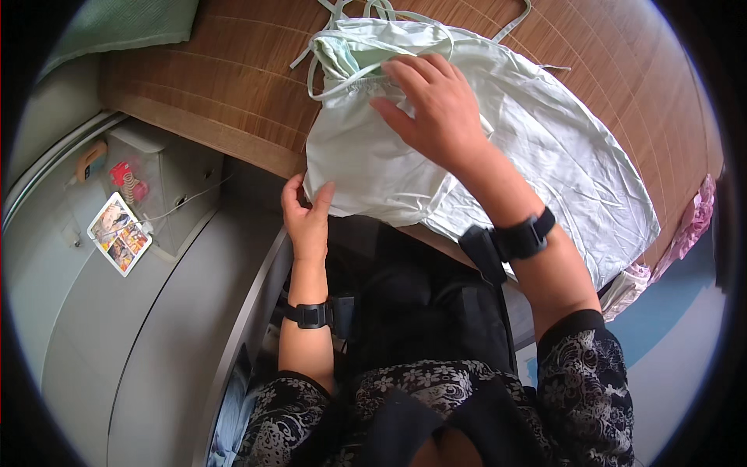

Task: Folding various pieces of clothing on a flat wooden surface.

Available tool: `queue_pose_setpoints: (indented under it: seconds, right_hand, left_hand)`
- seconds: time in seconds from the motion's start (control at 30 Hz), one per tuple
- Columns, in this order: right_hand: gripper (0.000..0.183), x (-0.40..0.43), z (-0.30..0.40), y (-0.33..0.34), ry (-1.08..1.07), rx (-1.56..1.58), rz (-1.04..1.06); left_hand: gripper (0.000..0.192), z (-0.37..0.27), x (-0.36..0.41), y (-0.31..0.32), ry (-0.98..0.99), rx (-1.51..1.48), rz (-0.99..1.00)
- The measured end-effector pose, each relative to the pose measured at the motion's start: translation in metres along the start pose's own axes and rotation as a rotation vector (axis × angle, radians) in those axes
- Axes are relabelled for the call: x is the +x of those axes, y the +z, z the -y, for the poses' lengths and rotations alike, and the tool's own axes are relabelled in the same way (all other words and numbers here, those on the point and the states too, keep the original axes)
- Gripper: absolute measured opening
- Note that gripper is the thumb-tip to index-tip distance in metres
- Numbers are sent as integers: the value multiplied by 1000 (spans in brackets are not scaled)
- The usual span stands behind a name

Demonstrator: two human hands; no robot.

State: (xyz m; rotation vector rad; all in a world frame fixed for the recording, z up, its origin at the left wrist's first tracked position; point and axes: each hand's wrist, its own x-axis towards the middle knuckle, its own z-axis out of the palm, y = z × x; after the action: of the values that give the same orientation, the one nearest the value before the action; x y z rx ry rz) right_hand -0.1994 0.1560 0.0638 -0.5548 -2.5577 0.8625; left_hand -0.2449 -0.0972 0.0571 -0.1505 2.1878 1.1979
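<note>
A pale mint-green garment [560, 157] with thin fabric straps lies spread over a bamboo slat mat [245, 76]. One narrower part of it, gathered by elastic near its end, is folded toward the near edge and hangs slightly over it. At the lower left corner of that part, my left hand [306, 216] pinches the cloth between thumb and fingers. My right hand [435, 105] rests over the gathered band with its fingers spread and slightly bent; whether it grips any cloth cannot be told. Loose straps [327, 93] loop beside the gathered opening.
A green cloth [122, 29] hangs at the upper left. Below it, a grey box [169, 175] stands by a white cable and a printed card [121, 233]. A grey curved panel [169, 292] runs along the left. Pink fabric [688, 227] hangs at the right edge.
</note>
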Motion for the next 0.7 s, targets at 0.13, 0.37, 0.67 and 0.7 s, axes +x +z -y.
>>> queue_pose_setpoints:
  seconds: [0.13, 0.37, 0.67, 0.7]
  right_hand:
    - [24, 8, -12, 15, 24, -151, 196]
    - [25, 13, -36, 33, -133, -99, 98]
    - [18, 25, -48, 23, -42, -54, 125]
    - [21, 25, -46, 20, -54, -41, 115]
  left_hand:
    - [48, -4, -4, 0, -48, -201, 67]
    - [18, -1, -25, -5, -520, -657, 126]
    - [12, 38, -49, -34, -424, -697, 40]
    - [12, 22, -53, -27, -429, -697, 41]
